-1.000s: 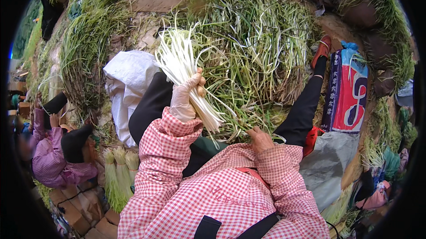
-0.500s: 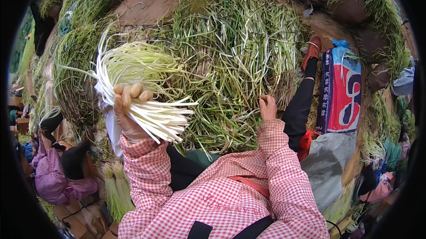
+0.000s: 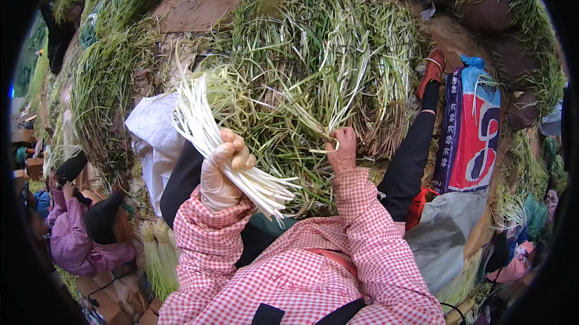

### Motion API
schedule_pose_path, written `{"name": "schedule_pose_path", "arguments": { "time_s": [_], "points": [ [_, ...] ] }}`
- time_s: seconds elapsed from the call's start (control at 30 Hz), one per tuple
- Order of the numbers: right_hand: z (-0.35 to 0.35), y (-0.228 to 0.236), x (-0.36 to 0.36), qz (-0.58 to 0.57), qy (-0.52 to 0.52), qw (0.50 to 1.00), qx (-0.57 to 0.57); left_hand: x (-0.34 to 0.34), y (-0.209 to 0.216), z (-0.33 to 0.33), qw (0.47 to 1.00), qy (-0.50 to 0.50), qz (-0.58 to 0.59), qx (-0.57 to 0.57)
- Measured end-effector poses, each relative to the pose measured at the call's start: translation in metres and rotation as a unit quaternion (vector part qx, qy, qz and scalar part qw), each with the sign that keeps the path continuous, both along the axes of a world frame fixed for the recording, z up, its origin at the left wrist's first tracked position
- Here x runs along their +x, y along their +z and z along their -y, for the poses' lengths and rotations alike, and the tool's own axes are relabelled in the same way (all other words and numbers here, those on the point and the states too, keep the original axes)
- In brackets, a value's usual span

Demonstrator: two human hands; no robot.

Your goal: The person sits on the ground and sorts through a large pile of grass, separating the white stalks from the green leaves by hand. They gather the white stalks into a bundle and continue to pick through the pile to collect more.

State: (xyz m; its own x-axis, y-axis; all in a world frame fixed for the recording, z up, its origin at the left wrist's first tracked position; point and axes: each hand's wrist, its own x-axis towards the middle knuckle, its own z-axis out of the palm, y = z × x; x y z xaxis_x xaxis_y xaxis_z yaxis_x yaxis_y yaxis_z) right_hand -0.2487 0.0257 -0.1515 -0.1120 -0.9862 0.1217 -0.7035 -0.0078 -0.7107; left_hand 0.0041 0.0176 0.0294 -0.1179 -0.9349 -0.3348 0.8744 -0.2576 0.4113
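Observation:
My left hand point(image 3: 227, 165), in what looks like a thin pale glove, is closed around a bunch of chive-like stalks point(image 3: 202, 121). Its white ends point toward my lap, and the pale green leaves spread out beyond the fist. Bare and bent at the fingers, my right hand point(image 3: 342, 151) pinches a few thin yellowish stalks point(image 3: 312, 121) at the near edge of the pile. That pile of loose green stalks point(image 3: 301, 41) lies in front of me between my legs. The right fingertips are partly hidden by leaves.
A white plastic sack point(image 3: 154, 138) lies by my left leg. On the right, beyond my outstretched leg, is a red and purple printed bag point(image 3: 467, 129). Tied bundles point(image 3: 160, 258) stand at lower left, near another person in a purple checked top point(image 3: 78, 237). More green heaps point(image 3: 105, 84) surround me.
My left hand has moved right and nearer with the bunch, now tilted more upright, uncovering the white sack. My right hand has shifted slightly left and now pinches stalks from the pile.

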Motion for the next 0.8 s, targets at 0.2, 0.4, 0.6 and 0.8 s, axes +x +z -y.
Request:
{"name": "schedule_pose_path", "arguments": {
  "time_s": [0.2,0.4,0.6,0.8],
  "points": [
    [-0.065,0.092,0.021,0.349,-0.011,0.920,0.178,-0.013,-0.004,-0.010,0.991,-0.054,0.097,0.073],
    [-0.075,0.069,-0.001,0.085,0.203,0.941,0.258,-0.011,-0.007,-0.008,0.992,-0.057,0.082,0.076],
    [-0.061,0.056,-0.010,0.196,-0.040,0.952,0.233,-0.009,-0.008,-0.013,0.990,-0.062,0.100,0.076],
    [-0.046,0.012,0.037,0.176,-0.008,0.936,0.305,-0.011,-0.004,-0.012,0.990,-0.062,0.104,0.076]
  ]
}}
